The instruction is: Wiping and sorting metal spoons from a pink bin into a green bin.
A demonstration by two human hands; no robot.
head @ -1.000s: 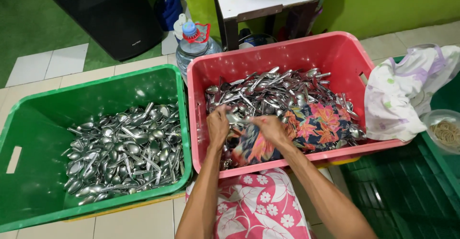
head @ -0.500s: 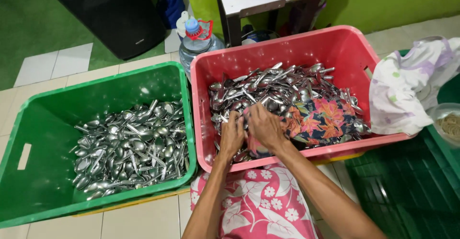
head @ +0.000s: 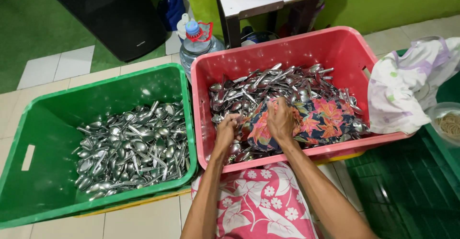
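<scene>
Tiled floor (head: 143,220), green wall behind; two crates sit side by side on it. Work is in the red crate (head: 335,52): both hands are on a floral cloth (head: 316,124) lying over the near side of a heap of metal spoons (head: 268,88). Right hand (head: 280,119) is closed, clamped on a bunched fold of the cloth. Left hand (head: 226,131) is curled at the cloth's left edge, fingers down among the spoons; cannot tell if it grips cloth, spoon, or both. Looks like wiping spoons with the cloth. To do it well, I'd say: take few spoons per grab, keep the cloth fold tight around bowl and handle, draw along the length, and avoid snagging the cloth on the heap. Green crate (head: 28,124) just left holds a shallower spread of spoons (head: 134,148). Water bottle (head: 199,42) stands behind the two crates, small white table (head: 239,1) beyond it, pale cloth (head: 407,85) draped at right beside the red crate.
</scene>
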